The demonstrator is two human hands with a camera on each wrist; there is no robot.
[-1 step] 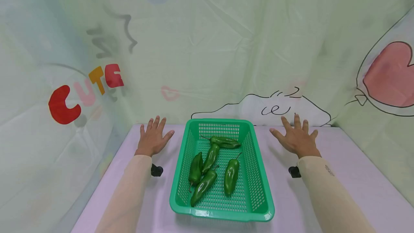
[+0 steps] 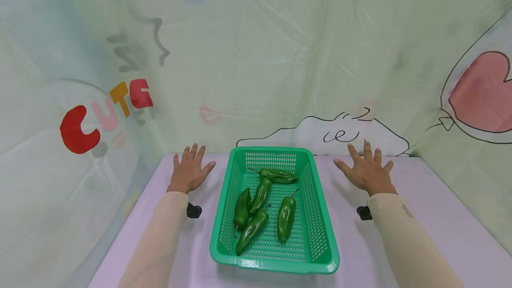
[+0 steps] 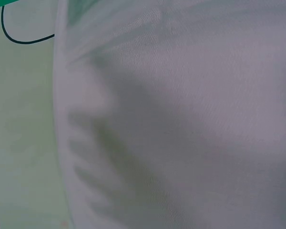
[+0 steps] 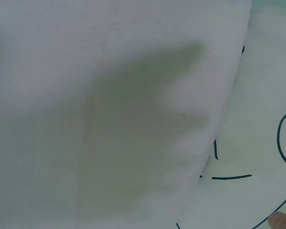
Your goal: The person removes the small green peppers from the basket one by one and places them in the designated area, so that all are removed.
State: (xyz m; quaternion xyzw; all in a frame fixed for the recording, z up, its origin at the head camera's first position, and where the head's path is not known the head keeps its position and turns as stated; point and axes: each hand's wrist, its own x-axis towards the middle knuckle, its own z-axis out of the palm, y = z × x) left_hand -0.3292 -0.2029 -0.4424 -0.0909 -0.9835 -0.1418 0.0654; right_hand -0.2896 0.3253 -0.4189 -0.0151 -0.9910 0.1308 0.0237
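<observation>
A green plastic basket with slotted walls stands in the middle of the table in the head view. Several glossy green peppers lie in it: one pepper across the far end, another pepper alone on the right, the others grouped on the left. To the basket's left, my left hand is spread with straight fingers and holds nothing. My right hand is likewise spread on the other side, apart from the basket. Both hands cast shadows on the table, and only fingertips show at the right wrist view's corner.
The table has a pale lilac cover. Printed curtains hang behind it and at both sides, close to its far edge. A small black device sits at the left wrist, and a similar device at the right.
</observation>
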